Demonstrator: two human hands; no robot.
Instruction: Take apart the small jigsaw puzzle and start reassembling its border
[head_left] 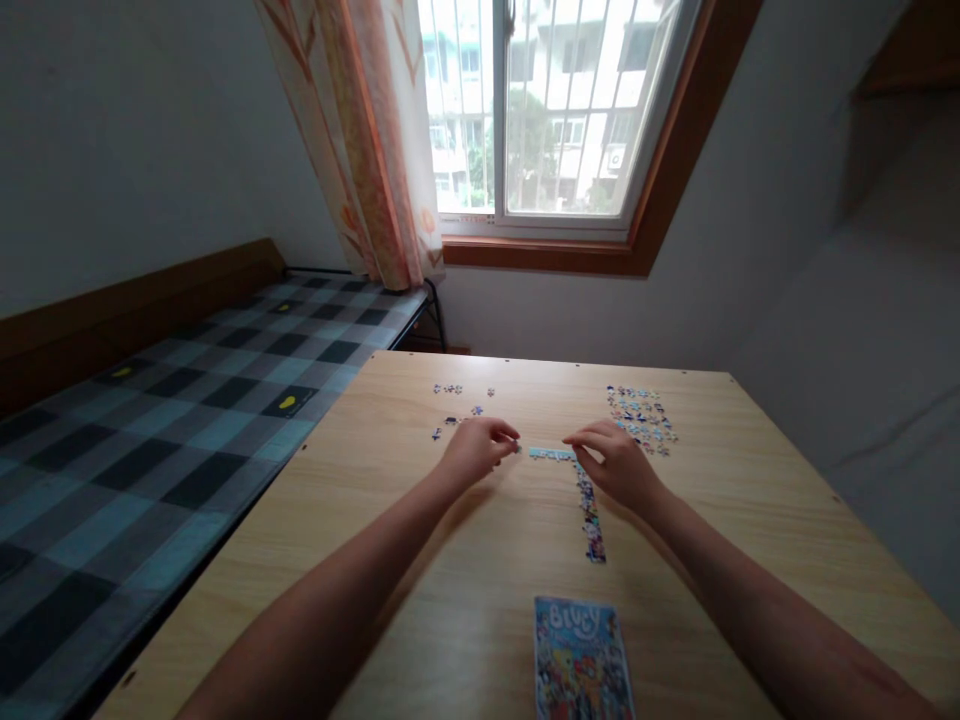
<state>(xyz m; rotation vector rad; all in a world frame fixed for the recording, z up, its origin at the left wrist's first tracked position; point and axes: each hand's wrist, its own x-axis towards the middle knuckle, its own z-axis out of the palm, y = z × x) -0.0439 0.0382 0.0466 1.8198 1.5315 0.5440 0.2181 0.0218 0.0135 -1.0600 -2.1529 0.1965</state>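
Note:
My left hand (480,447) is closed in a pinch, with a small jigsaw puzzle piece (517,447) at its fingertips. Just to the right of that piece lies a short, light-blue joined row of puzzle pieces (551,455). Over the right end of this row is my right hand (611,465), thumb and forefinger slightly apart; whether they touch the row I cannot tell. From that end a darker, multicoloured joined strip (589,510) runs toward me, forming a corner. Loose puzzle pieces (453,389) lie beyond my left hand, some partly hidden behind it.
Many loose pieces (637,415) are spread beyond my right hand. A "Bluey" picture box or card (583,660) lies near me on the wooden table (442,600). Left of the table stands a bed with a checked cover (187,400). Behind are a curtain (367,150) and a barred window.

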